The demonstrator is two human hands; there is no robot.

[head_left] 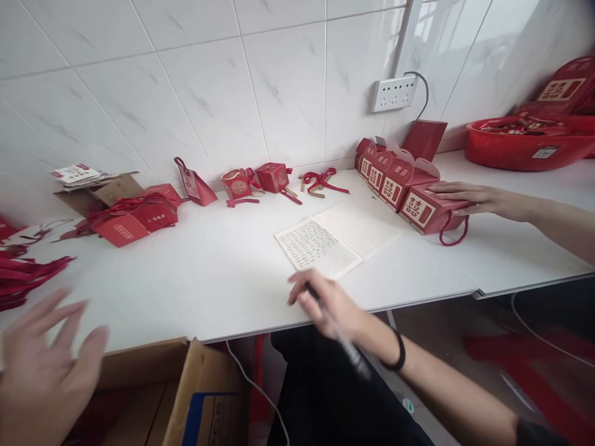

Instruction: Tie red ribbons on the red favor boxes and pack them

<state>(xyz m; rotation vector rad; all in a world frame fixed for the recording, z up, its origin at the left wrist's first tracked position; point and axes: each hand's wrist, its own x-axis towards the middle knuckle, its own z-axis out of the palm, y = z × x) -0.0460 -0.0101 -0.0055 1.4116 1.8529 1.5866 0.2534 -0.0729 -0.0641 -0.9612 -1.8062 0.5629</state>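
My left hand point(51, 371) is raised at the lower left, blurred, with its fingers spread and nothing in them. It is near the open cardboard box point(190, 384) below the table edge. My right hand point(330, 303), with a black band on the wrist, holds a pen point(346, 344) just in front of the open notebook point(346, 244). The pen is smeared by motion and slants down to the right. Rows of handwriting cover part of the notebook's left page. Another person's hand point(483, 198) rests on the nearest red gift box point(421, 214) of a row.
Several folded red cartons point(139, 220) and red ribbons point(30, 272) lie on the left. Small red boxes point(274, 176) and a ribbon knot point(323, 179) are by the tiled wall. A red basin point(520, 152) stands at the back right, beyond a wall socket point(394, 94).
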